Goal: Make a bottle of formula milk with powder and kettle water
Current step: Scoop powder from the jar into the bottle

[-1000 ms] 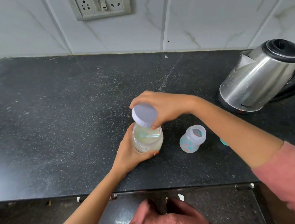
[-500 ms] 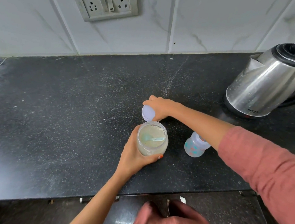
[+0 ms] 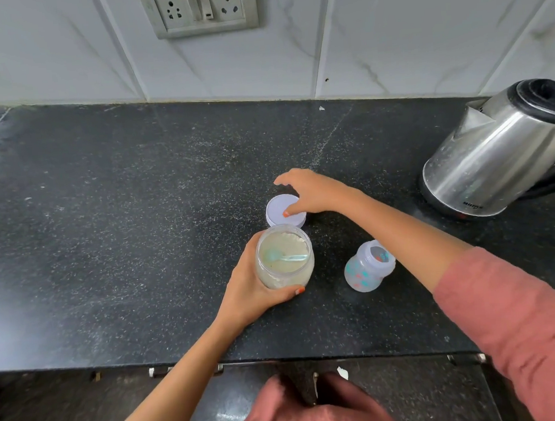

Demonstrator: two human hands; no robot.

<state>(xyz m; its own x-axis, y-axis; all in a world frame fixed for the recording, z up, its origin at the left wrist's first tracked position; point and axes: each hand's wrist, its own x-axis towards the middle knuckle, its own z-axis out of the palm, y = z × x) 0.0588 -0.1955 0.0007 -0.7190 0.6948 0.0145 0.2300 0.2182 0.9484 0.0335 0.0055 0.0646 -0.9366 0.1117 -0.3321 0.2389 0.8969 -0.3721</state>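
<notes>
A person at a black stone counter sets aside the white lid of a formula powder jar. Half a second ago the right hand gripped the lid on edge above the worktop. Now the lid lies flat on the counter at twelve o'clock of the jar, just beside it, and the hand has loosened over it. Its fingers are spread and nearly straight, and only the thumb tip touches the lid's top. The left hand has not moved, its fingers and thumb wrapped round the jar from the nine o'clock side and steadying it upright on the counter. The jar stands open, with pale powder inside and a teal scoop lying on the powder. The baby bottle, uncapped and printed with small coloured shapes, stands at three o'clock of the jar, near it but apart. A steel kettle sits at two o'clock, well apart, its spout turned toward the jar. The right forearm in its pink sleeve stretches across the counter between bottle and kettle, covering the worktop just behind the bottle. The jar's rim hides the lid's near edge. A socket plate is set in the white tiled wall at twelve o'clock.
</notes>
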